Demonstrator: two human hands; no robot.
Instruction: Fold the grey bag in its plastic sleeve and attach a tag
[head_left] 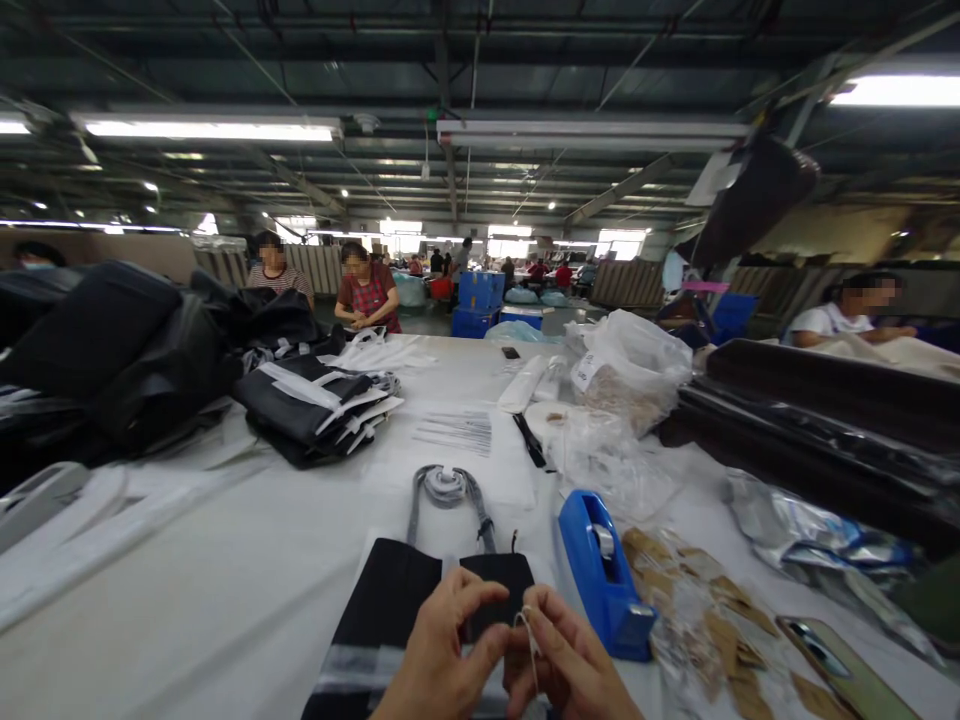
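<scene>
In front of me a black bag (390, 585) lies on the white table, with pale translucent wrapping across its lower part. Its handle (480, 505), wrapped in clear plastic, loops out beyond the top edge. Both hands hover over the bag, close together. My right hand (566, 660) pinches a thin white string (529, 640) that hangs down between the fingers. My left hand (454, 645) has its thumb and forefinger apart, facing the string; its other fingers are partly hidden. A blue tape dispenser (600, 570) stands right of the bag.
Brown paper tags (724, 620) in clear plastic and a phone (844, 665) lie at right. Wrapped black bags (307, 405) are stacked left, beside a large dark pile (112, 350). A plastic sack (634, 360) stands farther back. Co-workers (367, 290) are beyond the table.
</scene>
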